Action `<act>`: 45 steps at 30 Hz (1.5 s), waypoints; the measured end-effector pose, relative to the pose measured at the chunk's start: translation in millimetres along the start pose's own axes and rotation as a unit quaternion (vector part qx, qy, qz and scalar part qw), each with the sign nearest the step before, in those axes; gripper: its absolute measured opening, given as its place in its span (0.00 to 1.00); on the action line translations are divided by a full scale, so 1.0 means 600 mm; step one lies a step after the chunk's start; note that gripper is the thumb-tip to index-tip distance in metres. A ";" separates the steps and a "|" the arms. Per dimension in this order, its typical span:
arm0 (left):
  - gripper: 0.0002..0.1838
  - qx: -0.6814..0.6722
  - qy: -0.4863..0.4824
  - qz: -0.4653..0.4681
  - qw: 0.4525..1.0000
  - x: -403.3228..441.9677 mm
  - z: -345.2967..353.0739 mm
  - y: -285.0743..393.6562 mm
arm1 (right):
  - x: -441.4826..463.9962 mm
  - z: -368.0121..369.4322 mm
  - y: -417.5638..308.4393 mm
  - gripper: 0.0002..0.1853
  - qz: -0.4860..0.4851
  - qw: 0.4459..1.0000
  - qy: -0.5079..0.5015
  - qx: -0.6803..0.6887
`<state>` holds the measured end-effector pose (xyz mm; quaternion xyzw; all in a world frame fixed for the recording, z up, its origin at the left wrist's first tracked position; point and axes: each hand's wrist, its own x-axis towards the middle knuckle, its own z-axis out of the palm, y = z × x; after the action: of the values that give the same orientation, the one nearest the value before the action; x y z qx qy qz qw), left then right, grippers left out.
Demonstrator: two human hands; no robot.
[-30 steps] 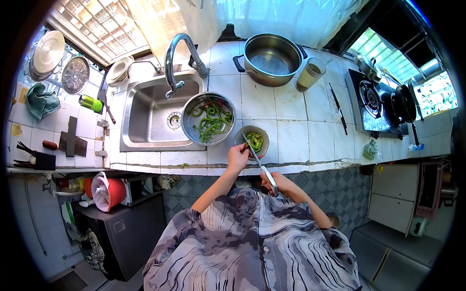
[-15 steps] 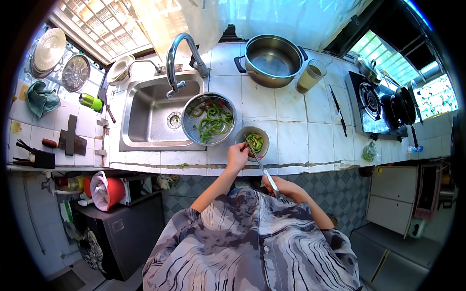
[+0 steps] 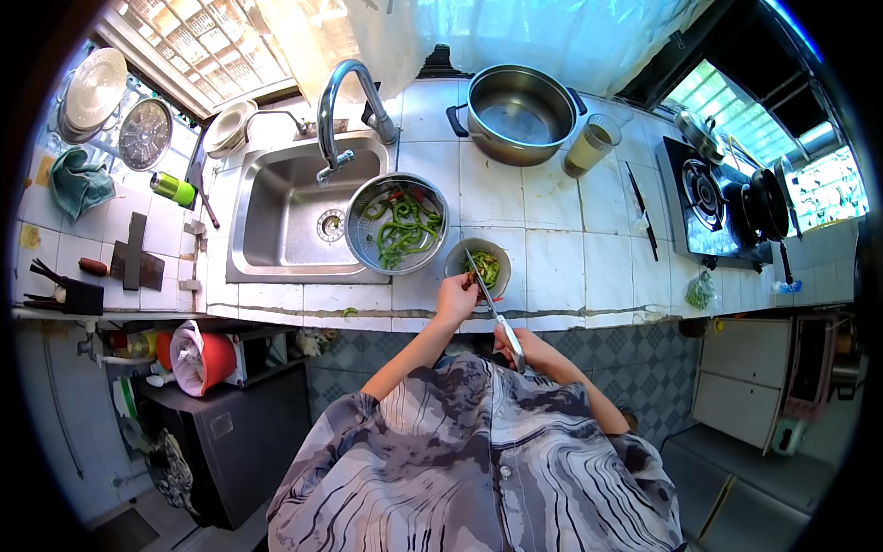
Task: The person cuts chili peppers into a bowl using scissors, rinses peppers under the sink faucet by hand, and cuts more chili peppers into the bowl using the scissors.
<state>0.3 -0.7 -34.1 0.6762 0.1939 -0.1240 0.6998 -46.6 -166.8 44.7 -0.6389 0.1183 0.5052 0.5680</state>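
Over the near side of a bowl (image 3: 504, 290), my left hand (image 3: 457, 299) pinches what looks like a pepper, mostly hidden by the fingers. Cut green pieces (image 3: 485, 268) lie in this bowl. My right hand (image 3: 535, 352) is closed around the pale handle of long metal scissors (image 3: 499, 319), seen nearly edge-on. Their blades reach over the bowl beside my left fingertips. Left of the bowl, a metal colander (image 3: 361, 241) holds long, curled green peppers (image 3: 402, 225) with a few red ones, and overlaps the sink's edge.
The steel sink (image 3: 276, 216) with its tall faucet (image 3: 324, 120) is at left. A large pot (image 3: 520, 115) and a cup of cloudy liquid (image 3: 589, 147) stand behind the bowl. Chopsticks (image 3: 641, 210), a bagged green item (image 3: 701, 290) and a gas stove (image 3: 704, 198) are to the right.
The scissors' tip has moved up and farther over the bowl. My left hand has shifted slightly right and down, and my right hand slightly left.
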 end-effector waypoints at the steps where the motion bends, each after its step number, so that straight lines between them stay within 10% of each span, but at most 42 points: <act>1: 0.07 -0.016 -0.001 -0.007 1.000 0.000 0.002 -0.006 | -0.001 0.001 0.000 0.28 0.005 1.000 0.008 0.007; 23: 0.09 0.129 0.052 0.087 0.986 0.014 -0.021 -0.016 | -0.003 -0.008 0.010 0.23 0.000 0.998 -0.060 0.012; 36: 0.10 -0.006 0.020 0.041 0.999 -0.005 0.009 0.002 | 0.028 0.005 0.001 0.19 -0.051 0.996 -0.069 -0.001; 45: 0.10 0.009 0.087 0.065 0.994 -0.012 0.017 0.002 | 0.052 0.018 0.006 0.31 -0.063 0.995 -0.019 -0.079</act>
<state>-4.6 -11.5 -29.9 0.7019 0.2082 -0.0211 0.6808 -40.2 -145.7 20.2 -0.6784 0.0270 0.4879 0.5486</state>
